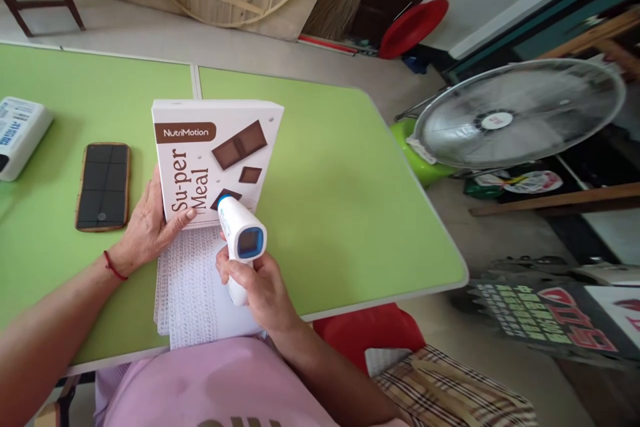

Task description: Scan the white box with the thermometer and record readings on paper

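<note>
Currently gripping two-handed.
Holding sharp-edged white carton (217, 163) in left hand (149, 223), rounded plastic thermometer gun (237, 223) in right hand (260, 287), above thin marked paper (187, 287) on green tabletop (340, 193).

The head camera looks forward and down from above the wearer's pink shirt (215, 380), near enough that the left hand (150, 219) and right hand (263, 288) show left of centre over the green-topped table (350, 173), the electric fan (497, 121) farther off rightward.
</note>
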`<state>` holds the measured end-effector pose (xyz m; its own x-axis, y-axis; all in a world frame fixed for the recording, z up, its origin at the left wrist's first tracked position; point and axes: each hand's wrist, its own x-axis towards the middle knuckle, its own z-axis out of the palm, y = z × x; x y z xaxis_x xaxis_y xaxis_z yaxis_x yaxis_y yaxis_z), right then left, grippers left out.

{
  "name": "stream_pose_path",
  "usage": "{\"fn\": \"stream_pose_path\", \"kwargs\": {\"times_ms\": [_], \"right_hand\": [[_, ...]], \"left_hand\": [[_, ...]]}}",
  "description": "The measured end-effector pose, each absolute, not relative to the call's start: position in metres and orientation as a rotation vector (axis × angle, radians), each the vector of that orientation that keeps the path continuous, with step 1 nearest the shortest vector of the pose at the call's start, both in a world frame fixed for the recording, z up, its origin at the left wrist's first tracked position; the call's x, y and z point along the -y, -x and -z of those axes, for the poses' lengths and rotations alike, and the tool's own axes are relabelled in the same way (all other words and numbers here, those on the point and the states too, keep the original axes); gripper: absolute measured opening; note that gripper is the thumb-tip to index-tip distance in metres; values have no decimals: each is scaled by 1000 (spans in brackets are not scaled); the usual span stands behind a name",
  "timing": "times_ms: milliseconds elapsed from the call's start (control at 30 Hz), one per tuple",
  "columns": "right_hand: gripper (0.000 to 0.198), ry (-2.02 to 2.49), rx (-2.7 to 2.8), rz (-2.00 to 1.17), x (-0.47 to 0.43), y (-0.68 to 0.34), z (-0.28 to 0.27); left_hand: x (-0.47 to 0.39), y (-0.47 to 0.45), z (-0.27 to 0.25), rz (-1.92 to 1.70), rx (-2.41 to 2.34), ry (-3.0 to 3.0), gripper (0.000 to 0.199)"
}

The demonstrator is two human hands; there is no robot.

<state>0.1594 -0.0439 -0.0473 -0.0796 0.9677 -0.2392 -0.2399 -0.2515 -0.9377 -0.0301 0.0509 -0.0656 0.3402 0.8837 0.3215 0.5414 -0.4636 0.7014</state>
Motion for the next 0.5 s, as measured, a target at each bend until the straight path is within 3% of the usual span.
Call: {"fn": "stream_pose_path", "kwargs": {"times_ms": [233, 500], "right_hand": [[22, 1216, 917, -1534, 42, -155, 53], [18, 1196, 920, -1534, 42, -155, 54]], "left_hand": [[-51, 30, 60, -978, -1198, -2131, 43], [-51, 31, 61, -981, -1206, -2132, 46]]}}
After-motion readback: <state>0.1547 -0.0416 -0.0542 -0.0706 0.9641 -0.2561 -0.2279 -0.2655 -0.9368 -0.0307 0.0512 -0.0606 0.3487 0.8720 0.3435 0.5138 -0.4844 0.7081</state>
